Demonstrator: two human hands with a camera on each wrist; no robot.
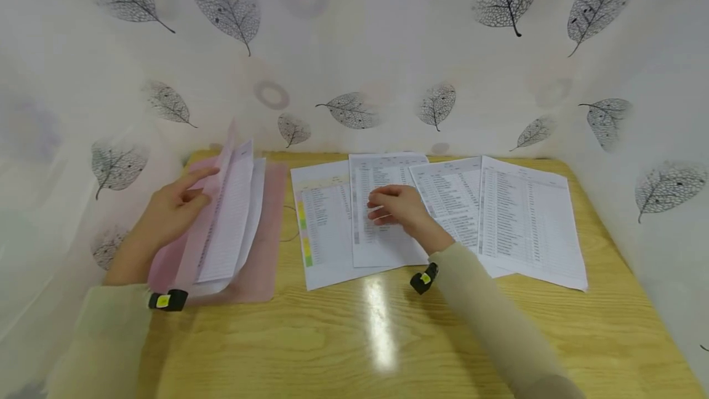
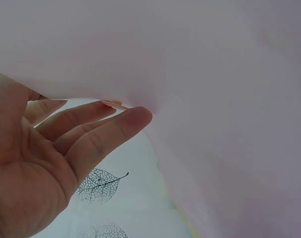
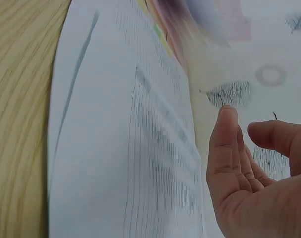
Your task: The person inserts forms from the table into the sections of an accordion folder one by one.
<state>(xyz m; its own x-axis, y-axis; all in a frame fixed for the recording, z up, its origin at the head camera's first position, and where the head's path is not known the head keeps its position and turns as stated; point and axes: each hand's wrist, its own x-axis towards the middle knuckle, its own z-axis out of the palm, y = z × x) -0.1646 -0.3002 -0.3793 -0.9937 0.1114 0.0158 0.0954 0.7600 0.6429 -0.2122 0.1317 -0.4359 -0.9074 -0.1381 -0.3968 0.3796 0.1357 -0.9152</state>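
At the left of the head view lies a pink translucent folder (image 1: 274,233), its cover raised with printed sheets (image 1: 224,233) standing fanned inside. My left hand (image 1: 172,211) pinches the edge of the raised pink cover (image 2: 215,99) between thumb and fingers, as the left wrist view shows up close. My right hand (image 1: 400,205) hovers over a printed sheet (image 1: 388,251) in the middle, fingers loosely bent and holding nothing. In the right wrist view, a gap separates the thumb and fingers of that hand (image 3: 254,183), with printed paper (image 3: 101,148) beside it.
A sheet with a yellow and green strip (image 1: 327,270) partly underlies the middle one. To the right, two more printed sheets overlap, the outer sheet (image 1: 554,239) on top. All rest on a wooden table (image 1: 310,350), backed by a leaf-patterned curtain (image 1: 354,48).
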